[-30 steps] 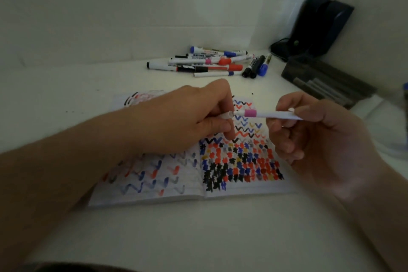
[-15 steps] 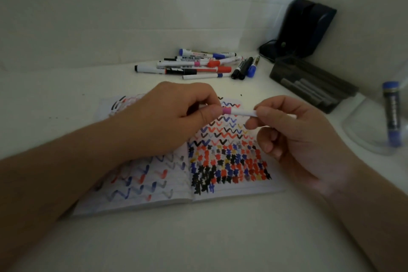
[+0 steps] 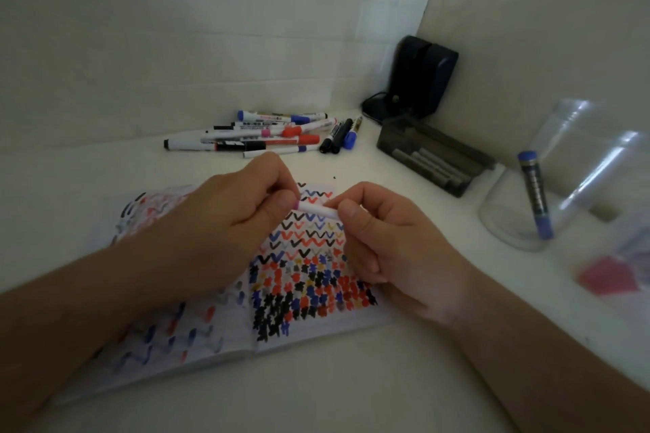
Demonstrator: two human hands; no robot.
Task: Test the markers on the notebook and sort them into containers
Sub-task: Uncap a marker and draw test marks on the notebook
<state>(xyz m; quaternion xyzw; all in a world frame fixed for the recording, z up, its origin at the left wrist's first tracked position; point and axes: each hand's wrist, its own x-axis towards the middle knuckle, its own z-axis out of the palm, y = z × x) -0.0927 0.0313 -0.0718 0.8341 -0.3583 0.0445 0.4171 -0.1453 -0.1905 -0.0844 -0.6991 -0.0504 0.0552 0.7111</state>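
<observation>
A white counter (image 3: 105,165) runs into a corner formed by two pale walls (image 3: 176,28). In that corner stands a dark, upright device (image 3: 422,77) with a navy side panel, and a black cable (image 3: 373,107) loops at its foot. Near the right edge, on the counter, lies something pink (image 3: 601,274), too blurred to identify. A tiny dark speck (image 3: 334,177) sits on the counter in front of the device.
</observation>
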